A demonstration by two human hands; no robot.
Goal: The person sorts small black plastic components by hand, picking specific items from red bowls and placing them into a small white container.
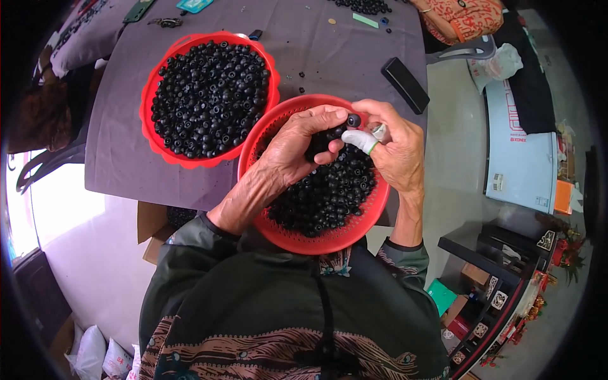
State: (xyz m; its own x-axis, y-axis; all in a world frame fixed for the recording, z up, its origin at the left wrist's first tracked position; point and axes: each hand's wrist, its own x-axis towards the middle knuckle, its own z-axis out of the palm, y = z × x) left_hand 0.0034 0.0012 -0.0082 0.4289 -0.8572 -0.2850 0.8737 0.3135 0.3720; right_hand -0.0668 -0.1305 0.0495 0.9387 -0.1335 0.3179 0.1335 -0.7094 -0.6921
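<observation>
My left hand (pixel 297 142) is curled palm-up above a red perforated basket (pixel 373 212), with several small black hollow pieces cupped in its fingers. Just past its thumb tip, a single black hollow piece (pixel 354 120) sits between the thumb and index finger of my right hand (pixel 399 142), which are closed on it. A white covering (pixel 358 140) with a green edge wraps the right thumb, and another pale wrap (pixel 380 131) shows on a finger behind it. Many more of the black pieces (pixel 323 199) lie in the basket under both hands.
A red scallop-edged basin (pixel 147 120) heaped with the same pieces stands on the grey-covered table (pixel 120 133), left of the basket. A black oblong box (pixel 405 85) lies at the table's right edge. Another person's patterned sleeve (pixel 472 16) is at the far right.
</observation>
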